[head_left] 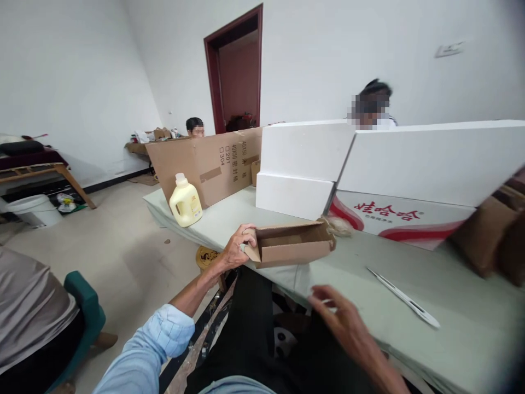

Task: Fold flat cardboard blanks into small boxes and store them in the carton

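My left hand point(238, 247) grips the left end flap of a small open cardboard box point(293, 243) that lies on its side at the near edge of the pale green table point(410, 262). My right hand point(338, 314) hovers lower, by the table's front edge, fingers curled and partly blurred; I cannot make out anything in it. A white knife-like tool point(404, 298) lies on the table to the right of that hand.
A yellow detergent jug point(186, 201) stands at the table's left end before a large brown cardboard sheet point(205, 164). White foam slabs point(369, 158) and a red-printed white box point(394, 219) wall off the far side. Two people sit beyond. Another person in grey point(28, 312) sits at left.
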A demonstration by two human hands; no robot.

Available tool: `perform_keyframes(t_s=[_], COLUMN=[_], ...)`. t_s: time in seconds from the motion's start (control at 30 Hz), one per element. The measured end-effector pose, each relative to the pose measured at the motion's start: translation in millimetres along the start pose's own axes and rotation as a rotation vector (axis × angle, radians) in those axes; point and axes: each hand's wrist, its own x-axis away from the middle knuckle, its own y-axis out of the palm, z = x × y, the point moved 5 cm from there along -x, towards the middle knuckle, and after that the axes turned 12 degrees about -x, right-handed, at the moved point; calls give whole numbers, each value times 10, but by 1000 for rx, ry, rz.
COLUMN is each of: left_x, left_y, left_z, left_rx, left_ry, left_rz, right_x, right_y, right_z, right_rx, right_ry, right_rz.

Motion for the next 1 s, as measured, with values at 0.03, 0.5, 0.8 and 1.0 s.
perform_keyframes(t_s=[0.03,0.5,0.8,1.0], left_x=[1,-190,-220,168], left_y=[-23,28,362,385], left_z=[17,-128,-428,-61], left_rx=[5,394,411,-182], left_ry=[1,-185,-368,133], left_rz=[2,-135,-159,-148], right_x=[-68,-529,-402,-323], right_y=[-268,-495,-548,-687], right_z=[80,242,308,312], right_rx=[49,-239,-539,-701], right_ry=[-18,19,259,539], right_rz=[153,-125,-26,53])
